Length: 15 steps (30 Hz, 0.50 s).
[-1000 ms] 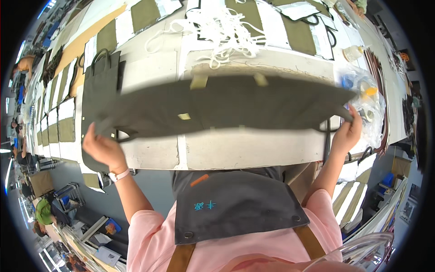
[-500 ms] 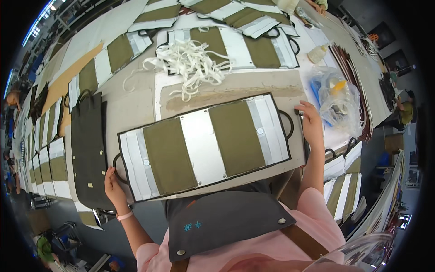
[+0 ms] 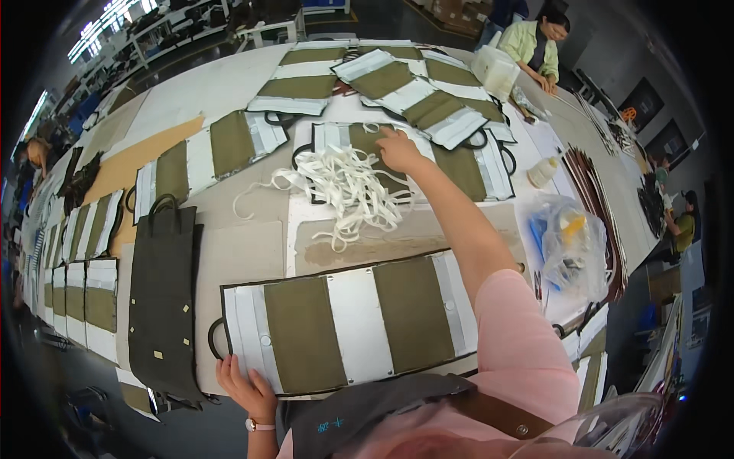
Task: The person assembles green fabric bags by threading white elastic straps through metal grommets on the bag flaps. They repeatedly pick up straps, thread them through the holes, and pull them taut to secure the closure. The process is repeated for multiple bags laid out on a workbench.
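Note:
A long bag panel [image 3: 354,323] with olive and white bands, dark edging and snap studs lies flat in front of me. My left hand [image 3: 246,389] rests on its lower left corner, fingers apart, close to a black loop handle [image 3: 217,339]. Stretched across the panel's right end, my right arm hides part of it. Beyond a tangled pile of white tape [image 3: 355,191], my right hand [image 3: 403,151] has its index finger extended over a second banded panel [image 3: 466,170]. A small white tape loop [image 3: 371,128] lies just past the fingertips.
To the left lies a black bag [image 3: 162,298] with small pale tabs. More banded panels [image 3: 229,149] spread across the far table. A glue bottle [image 3: 543,172], a clear plastic bag [image 3: 573,245] and brown strips [image 3: 600,206] are at right. A co-worker [image 3: 535,50] works at the far right.
My right hand has moved from the panel's right end forward past the tape pile. The panel lies nearer to me and straighter, and my left hand has come onto its corner. The view has tilted up.

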### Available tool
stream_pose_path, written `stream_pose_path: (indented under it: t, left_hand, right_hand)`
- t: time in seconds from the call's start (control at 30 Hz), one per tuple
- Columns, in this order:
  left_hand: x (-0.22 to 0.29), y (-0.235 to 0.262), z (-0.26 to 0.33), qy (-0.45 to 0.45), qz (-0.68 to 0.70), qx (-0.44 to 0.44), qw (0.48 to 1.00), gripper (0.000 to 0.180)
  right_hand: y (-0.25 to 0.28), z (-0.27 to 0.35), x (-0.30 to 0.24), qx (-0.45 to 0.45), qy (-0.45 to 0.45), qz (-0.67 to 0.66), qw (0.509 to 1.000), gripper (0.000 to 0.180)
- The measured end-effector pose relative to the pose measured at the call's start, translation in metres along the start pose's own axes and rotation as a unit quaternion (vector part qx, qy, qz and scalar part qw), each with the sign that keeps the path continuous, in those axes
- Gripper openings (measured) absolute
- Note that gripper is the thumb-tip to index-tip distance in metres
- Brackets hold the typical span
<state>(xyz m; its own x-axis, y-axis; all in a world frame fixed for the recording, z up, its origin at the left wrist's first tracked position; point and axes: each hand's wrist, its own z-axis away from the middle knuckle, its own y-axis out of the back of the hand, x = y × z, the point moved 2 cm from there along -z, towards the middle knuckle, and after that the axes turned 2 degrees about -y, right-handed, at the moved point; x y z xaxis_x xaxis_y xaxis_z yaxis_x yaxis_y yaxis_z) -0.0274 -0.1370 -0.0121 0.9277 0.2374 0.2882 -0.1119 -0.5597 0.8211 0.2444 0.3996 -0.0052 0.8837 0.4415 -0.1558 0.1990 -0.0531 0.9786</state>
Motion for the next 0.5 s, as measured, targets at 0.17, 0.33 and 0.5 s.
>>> stream_pose_path:
  t: [0.17, 0.33, 0.5]
  left_hand:
    - [0.001, 0.002, 0.001, 0.003, 0.009, -0.021, 1.000, 0.041]
    - [-0.002, -0.001, 0.001, -0.010, 0.035, -0.004, 0.999, 0.042]
    - [0.005, 0.008, -0.006, -0.004, 0.047, 0.000, 0.999, 0.041]
  right_hand:
    - [-0.027, -0.043, -0.007, -0.089, -0.073, 0.013, 0.993, 0.041]
    - [0.041, -0.023, -0.009, 0.311, 0.038, -0.233, 0.921, 0.014]
    - [0.195, 0.134, -0.078, 0.411, 0.066, -0.362, 0.834, 0.011]
